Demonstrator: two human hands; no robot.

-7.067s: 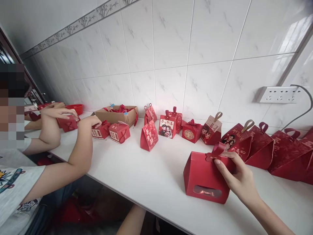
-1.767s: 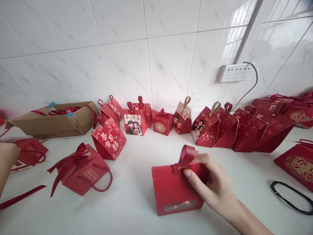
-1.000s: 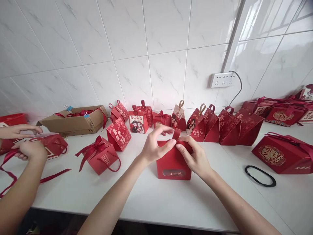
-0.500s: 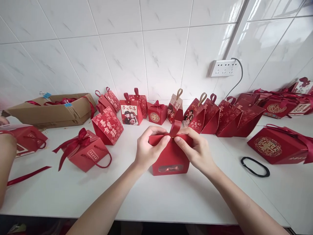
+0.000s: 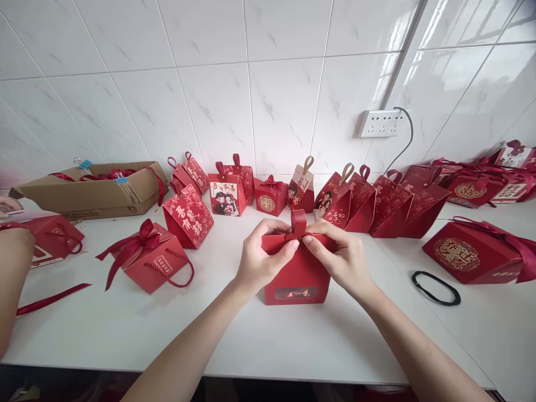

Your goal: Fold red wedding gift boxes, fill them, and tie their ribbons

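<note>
A red gift box (image 5: 298, 273) with a small clear window (image 5: 296, 293) low on its front stands upright on the white table. From its top rises a dark red loop handle (image 5: 298, 223). My left hand (image 5: 268, 254) grips the box's upper left, thumb in front at the base of the loop and fingers behind. On the other side my right hand (image 5: 337, 254) pinches the top edge the same way, its thumb close to the left one. My fingertips behind the box are partly hidden.
Several finished red boxes (image 5: 228, 192) line the tiled wall. A bow-tied box (image 5: 153, 259) and cardboard carton (image 5: 96, 195) are at left, beside another person's arm (image 5: 14, 279). A black band (image 5: 435, 287) and large red box (image 5: 469, 251) lie right. A power strip (image 5: 379, 124) hangs on the wall.
The whole view has shifted slightly. Both hands keep hold of the top of the red gift box, with the thumbs still at the loop's base; little else differs.
</note>
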